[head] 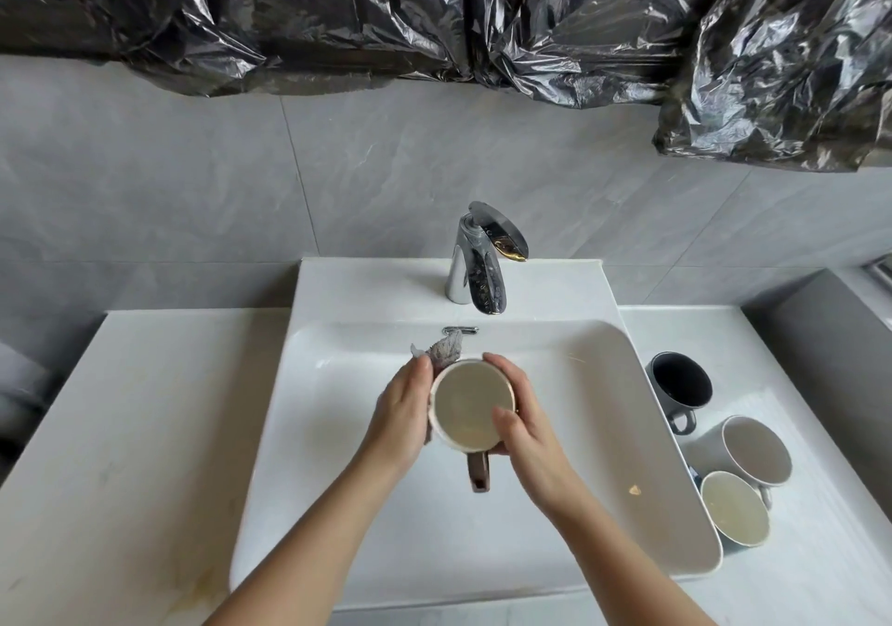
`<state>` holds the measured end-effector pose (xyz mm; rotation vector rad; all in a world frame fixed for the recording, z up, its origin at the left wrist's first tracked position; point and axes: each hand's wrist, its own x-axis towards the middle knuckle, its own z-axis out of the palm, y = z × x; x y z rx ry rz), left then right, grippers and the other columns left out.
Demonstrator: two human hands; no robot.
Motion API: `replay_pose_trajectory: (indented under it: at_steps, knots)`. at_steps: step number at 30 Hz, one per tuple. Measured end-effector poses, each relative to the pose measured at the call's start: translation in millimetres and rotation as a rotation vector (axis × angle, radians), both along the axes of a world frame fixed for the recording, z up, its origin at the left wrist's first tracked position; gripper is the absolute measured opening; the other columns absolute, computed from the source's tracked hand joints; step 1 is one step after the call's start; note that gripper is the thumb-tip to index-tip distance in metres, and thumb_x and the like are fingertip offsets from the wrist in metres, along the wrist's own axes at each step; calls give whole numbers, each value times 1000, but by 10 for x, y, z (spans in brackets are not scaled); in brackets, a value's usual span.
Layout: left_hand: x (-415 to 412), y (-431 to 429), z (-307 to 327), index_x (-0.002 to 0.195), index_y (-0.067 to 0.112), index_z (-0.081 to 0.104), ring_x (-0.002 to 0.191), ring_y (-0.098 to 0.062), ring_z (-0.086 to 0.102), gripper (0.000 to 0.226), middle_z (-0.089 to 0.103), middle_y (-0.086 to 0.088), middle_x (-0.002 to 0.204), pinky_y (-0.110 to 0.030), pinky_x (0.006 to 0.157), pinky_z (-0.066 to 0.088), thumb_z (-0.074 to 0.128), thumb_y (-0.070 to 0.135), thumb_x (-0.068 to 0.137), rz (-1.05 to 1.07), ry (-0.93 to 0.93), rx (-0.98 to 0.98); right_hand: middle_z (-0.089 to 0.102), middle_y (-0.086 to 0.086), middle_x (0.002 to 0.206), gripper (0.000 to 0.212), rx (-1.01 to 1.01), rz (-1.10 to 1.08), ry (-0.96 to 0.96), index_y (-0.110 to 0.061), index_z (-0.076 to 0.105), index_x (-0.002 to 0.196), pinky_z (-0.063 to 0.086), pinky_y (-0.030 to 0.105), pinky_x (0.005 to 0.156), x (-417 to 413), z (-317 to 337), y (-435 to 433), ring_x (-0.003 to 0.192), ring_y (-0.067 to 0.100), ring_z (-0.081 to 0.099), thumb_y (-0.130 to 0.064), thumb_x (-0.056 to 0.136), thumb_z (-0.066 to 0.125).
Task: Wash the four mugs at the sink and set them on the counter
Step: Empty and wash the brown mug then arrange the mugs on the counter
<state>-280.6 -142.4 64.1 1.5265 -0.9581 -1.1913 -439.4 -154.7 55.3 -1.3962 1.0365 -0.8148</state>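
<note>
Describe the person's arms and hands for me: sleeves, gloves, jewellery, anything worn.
Nothing worn is visible. The left hand and right hand are ungloved, with no rings showing on the fingers in view. The left forearm and right forearm are bare down to the frame's bottom edge: no sleeves, watch or bracelets. Nail polish is too small to tell.

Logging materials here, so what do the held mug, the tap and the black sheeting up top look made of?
The mug is probably glazed ceramic, from its thick pale rim and smooth sheen. The tap looks like polished metal, likely chrome-plated, mirror-bright with reflections. The sheeting looks like thin glossy plastic film, by its sharp crinkles and highlights.
</note>
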Motion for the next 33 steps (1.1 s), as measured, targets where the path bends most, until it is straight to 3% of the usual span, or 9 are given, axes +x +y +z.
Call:
replay_pose_trajectory:
  at_steps: [2,7,13,16,18,21,26,30,33]
  knots:
    - [87,-18,12,94,13,64,71,-21,56,45,61,-12,78,-33,64,43,39,51,95,-43,69,7,58,-28,118,54,-25,25,23,-41,45,131,53,28,88,3,-6,8,102,5,60,-41,76,49]
    - [184,46,-23,107,17,66,99,-16,64,40,71,-7,106,-34,90,48,39,41,92,-148,91,-127,58,-9,124,50,-73,39,137,-63,49,119,47,32,97,-46,44,-44,117,13,55,-43,74,50]
    - [288,-17,26,120,19,58,64,-25,52,70,61,-19,88,-29,52,43,56,71,73,-396,53,-25,55,-8,131,62,-77,170,152,-54,39,138,40,22,100,-121,62,-32,125,8,50,-34,82,56]
    - [351,-55,-11,128,27,50,85,-57,60,85,66,-17,114,-45,60,55,78,68,59,-476,121,49,60,-34,111,75,-38,299,149,-41,21,148,41,10,89,-183,145,-127,105,-7,57,-8,90,57]
    - [356,-53,-65,127,28,51,94,-63,56,85,68,-12,115,-60,71,51,83,60,56,-432,202,70,60,-40,94,78,-19,328,159,-38,13,148,41,6,82,-195,174,-188,89,-11,57,-7,90,56]
    - [293,-11,-118,112,33,64,80,-49,63,55,71,-9,98,-42,56,52,77,49,61,-290,268,14,62,-25,89,84,32,267,153,-43,7,149,43,11,81,-113,191,-202,81,-8,57,-26,86,60]
    - [156,58,-157,103,13,65,74,-24,69,55,72,-11,87,-28,53,53,73,46,60,-105,429,4,60,-1,95,93,218,47,7,-45,19,147,48,14,69,-61,49,-119,75,3,62,-52,70,71]
    - [-8,46,-231,101,19,64,82,-22,66,37,71,-7,90,-30,58,53,73,36,69,171,470,-32,73,4,101,95,418,-143,-324,-32,32,146,55,41,89,21,-148,6,96,22,70,-36,64,80]
    - [-169,44,-196,98,33,65,76,-20,65,23,71,-2,87,-33,57,50,66,35,75,232,491,-64,68,5,109,92,442,-272,-442,-29,41,139,53,37,87,150,-201,59,102,19,69,-31,58,83]
